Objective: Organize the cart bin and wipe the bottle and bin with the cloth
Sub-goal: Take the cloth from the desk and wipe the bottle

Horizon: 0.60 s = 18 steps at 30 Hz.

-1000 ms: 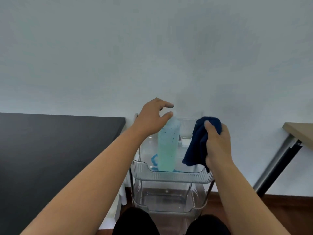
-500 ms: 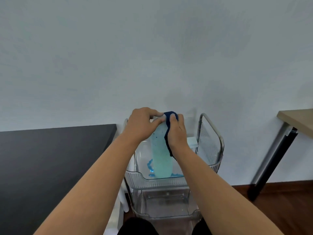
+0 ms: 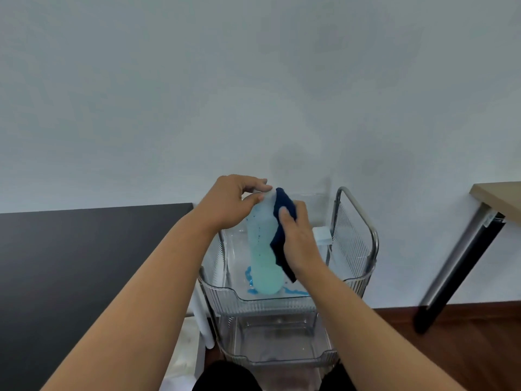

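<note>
Here, two hands work a bottle (image 3: 263, 258) standing in the cart bin (image 3: 270, 301).
Left hand (image 3: 229, 204) pinches its top; right hand (image 3: 297, 238) presses a curled grip of dark cloth (image 3: 282, 221) against its side.

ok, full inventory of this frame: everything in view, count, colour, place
bottle: 1, translucent with pale green liquid, upright in the cart's top bin
cloth: 1, dark blue, pressed against the bottle's right side
top bin: 1, clear ribbed plastic, upper tier of the cart
blue spill: patches, bright blue, on the top bin's floor around the bottle base
lower bin: 1, clear, beneath the top bin
cart handle: 1, silver metal, right end of the cart
black table: 1, left of the cart
wooden table: 1, tan top, dark leg, far right
left hand: 1, grips the bottle's top
right hand: 1, holds the cloth to the bottle
</note>
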### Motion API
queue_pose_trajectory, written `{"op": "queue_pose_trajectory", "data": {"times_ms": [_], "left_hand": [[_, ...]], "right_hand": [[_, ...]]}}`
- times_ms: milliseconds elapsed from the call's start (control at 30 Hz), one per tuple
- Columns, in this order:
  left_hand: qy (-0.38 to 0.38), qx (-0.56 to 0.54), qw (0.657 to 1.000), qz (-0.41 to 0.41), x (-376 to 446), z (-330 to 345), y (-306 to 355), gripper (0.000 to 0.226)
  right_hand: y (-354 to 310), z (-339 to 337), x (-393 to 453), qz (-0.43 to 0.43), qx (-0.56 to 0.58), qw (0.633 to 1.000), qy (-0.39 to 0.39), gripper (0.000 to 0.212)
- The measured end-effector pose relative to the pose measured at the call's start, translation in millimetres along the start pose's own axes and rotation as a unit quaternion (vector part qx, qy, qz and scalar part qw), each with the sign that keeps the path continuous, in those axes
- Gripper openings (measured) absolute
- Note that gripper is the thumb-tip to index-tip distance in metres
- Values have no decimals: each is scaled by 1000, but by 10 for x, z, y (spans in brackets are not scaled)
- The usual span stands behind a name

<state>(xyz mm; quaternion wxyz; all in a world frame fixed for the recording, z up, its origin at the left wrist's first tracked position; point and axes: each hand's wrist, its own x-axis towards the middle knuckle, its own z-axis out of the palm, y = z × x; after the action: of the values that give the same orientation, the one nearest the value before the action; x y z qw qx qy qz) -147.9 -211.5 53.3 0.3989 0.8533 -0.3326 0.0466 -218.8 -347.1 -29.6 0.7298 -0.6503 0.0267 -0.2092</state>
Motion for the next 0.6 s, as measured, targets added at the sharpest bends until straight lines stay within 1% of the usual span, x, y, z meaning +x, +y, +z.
{"op": "queue_pose_trajectory", "data": {"times_ms": [33,100,167,200,267,300,333,400,467,533,600], "left_hand": [[4,5,1000,-3,-1,-4,-12,22],[31,-3,999,-17,-5,14,-16,14],[67,-26,997,-34,-5,68,11,11],[80,-32,996,-37,2,98,19,13],[89,-30,995,-32,26,125,23,11],[85,-29,996,-28,33,113,24,10],[79,-30,996,-27,40,96,19,10],[63,-32,997,-29,47,56,-2,10],[44,-22,998,-30,58,13,-13,11],[7,-27,999,-29,80,-46,-12,20],[-38,-51,997,-35,94,-128,-2,33]], "right_hand": [[34,32,-82,-26,-46,999,5,21],[94,80,-174,-85,-132,987,19,36],[102,101,-163,-116,-164,979,44,41],[83,101,-132,-117,-164,978,52,39],[15,74,-6,-80,-127,987,54,24],[-31,40,86,-47,-98,993,46,16],[-81,-4,179,-15,-70,997,32,13],[-163,-102,347,39,-9,999,-18,11],[-218,-182,468,68,26,995,-64,13],[-222,-222,506,83,49,992,-79,15],[-181,-223,441,79,65,993,-64,16]]}}
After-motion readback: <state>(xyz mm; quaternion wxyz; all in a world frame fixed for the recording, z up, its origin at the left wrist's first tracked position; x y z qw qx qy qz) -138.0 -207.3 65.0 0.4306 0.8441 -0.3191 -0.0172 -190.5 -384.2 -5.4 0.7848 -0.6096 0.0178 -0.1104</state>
